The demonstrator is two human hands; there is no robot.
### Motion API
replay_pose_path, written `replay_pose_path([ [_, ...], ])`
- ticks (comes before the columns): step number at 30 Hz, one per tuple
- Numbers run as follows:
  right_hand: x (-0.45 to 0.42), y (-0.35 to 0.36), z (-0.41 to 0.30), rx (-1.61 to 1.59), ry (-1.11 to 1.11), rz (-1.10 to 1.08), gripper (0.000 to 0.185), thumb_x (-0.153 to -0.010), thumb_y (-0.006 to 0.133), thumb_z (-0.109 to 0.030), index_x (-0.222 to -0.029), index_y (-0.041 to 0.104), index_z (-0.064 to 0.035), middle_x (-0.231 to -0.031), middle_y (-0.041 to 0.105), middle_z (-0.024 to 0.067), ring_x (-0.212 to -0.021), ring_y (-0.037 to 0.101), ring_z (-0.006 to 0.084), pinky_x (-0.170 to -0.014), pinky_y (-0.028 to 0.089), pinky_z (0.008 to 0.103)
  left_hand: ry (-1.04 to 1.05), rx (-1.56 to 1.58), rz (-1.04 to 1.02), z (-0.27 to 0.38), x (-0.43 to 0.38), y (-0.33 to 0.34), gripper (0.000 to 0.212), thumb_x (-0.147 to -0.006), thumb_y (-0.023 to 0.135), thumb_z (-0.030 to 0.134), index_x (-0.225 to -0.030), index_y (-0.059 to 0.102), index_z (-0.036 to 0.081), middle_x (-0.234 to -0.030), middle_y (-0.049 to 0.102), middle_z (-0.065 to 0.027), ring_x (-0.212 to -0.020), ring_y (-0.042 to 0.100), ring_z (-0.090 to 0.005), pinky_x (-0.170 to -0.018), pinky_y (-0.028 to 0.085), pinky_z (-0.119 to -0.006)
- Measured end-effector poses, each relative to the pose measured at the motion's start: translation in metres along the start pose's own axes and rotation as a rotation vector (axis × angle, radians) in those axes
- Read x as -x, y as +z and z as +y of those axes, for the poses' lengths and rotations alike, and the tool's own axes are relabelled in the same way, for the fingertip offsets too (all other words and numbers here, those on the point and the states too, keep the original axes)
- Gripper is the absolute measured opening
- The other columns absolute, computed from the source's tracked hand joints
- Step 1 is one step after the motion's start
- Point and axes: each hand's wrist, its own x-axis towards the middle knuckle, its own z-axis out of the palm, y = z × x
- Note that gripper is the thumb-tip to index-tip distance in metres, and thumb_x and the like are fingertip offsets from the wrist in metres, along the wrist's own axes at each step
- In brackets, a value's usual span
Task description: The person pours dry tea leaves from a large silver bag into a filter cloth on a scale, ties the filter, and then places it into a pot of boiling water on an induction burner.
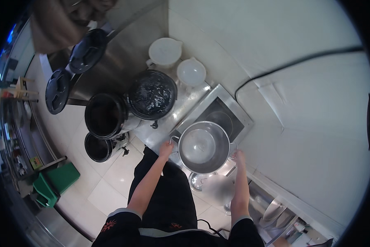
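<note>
A wide metal pot (204, 147) with two loop handles is held level in front of me, overlapping the near side of an induction cooktop (223, 115). My left hand (166, 150) grips the handle on its left. Around the opposite handle, my right hand (239, 156) is closed. The pot's inside looks bare but for a little shine and a few marks on its bottom. Whether the pot rests on the cooktop or is off it, I cannot tell. Behind it to the left, on the steel counter (185, 108), stands a black-rimmed container (152, 94) with dark contents and a tap.
Two white plastic jugs (165, 51) stand at the counter's back. Open black-rimmed urns (106, 115) with taps are at the left, near tilted black lids (88, 51). A green bin (60, 179) stands on the floor. A metal lid (198, 181) lies below the pot. A black cable (296, 61) runs along the wall.
</note>
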Motion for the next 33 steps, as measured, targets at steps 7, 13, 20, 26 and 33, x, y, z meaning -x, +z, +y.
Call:
replay_pose_path([
  [7,-0.031,-0.036,0.008,-0.081,0.153,-0.009,0.019,-0.070,0.052,-0.022,-0.082,0.048,-0.0079,-0.065,0.042,0.0035,-0.064,0.045,0.0149,-0.063,0.041,0.0369,-0.010,0.057,-0.155,0.027,-0.036,0.071,0.026,-0.068,0.049,0.014,-0.090,0.053,0.002,-0.075,0.054,-0.0058,-0.071,0.048,-0.0170,-0.065,0.037,-0.030],
  [13,-0.046,-0.039,-0.025,0.312,-0.431,0.493,0.045,-0.069,0.056,-0.020,-0.107,0.044,0.0009,-0.104,0.049,0.0168,-0.098,0.046,0.0282,-0.086,0.033,0.0328,0.302,-0.005,-0.283,0.106,-0.025,0.104,0.052,-0.070,0.049,0.015,-0.119,0.036,0.003,-0.099,0.054,-0.0121,-0.093,0.051,-0.0202,-0.080,0.036,-0.027],
  [20,0.068,0.001,-0.255,0.653,-1.293,0.709,0.040,-0.073,0.050,-0.009,-0.112,0.042,-0.0018,-0.115,0.043,0.0170,-0.111,0.036,0.0318,-0.092,0.027,0.0386,0.812,-0.458,-0.280,0.282,0.018,0.015,0.019,-0.072,0.050,0.015,-0.086,0.058,0.005,-0.073,0.059,-0.0137,-0.066,0.058,-0.0292,-0.061,0.046,-0.034],
  [26,0.113,0.078,-0.480,0.945,-1.779,0.907,0.044,-0.072,0.051,-0.012,-0.115,0.044,-0.0166,-0.125,0.036,0.0050,-0.117,0.030,0.0271,-0.092,0.019,0.0516,0.946,-1.319,0.124,0.367,-0.169,-0.105,0.020,-0.070,0.052,0.017,-0.087,0.055,0.006,-0.086,0.057,-0.0153,-0.074,0.057,-0.0288,-0.062,0.047,-0.038],
  [33,0.035,0.095,-0.534,1.135,-1.887,1.498,0.053,-0.075,0.038,-0.049,-0.122,0.037,-0.0232,-0.130,0.029,0.0052,-0.123,0.018,0.0226,-0.095,-0.013,0.0472,1.204,-1.890,-0.013,0.323,-0.335,-0.116,0.027,-0.070,0.051,0.016,-0.091,0.050,0.000,-0.090,0.054,-0.0146,-0.082,0.055,-0.0252,-0.059,0.048,-0.039],
])
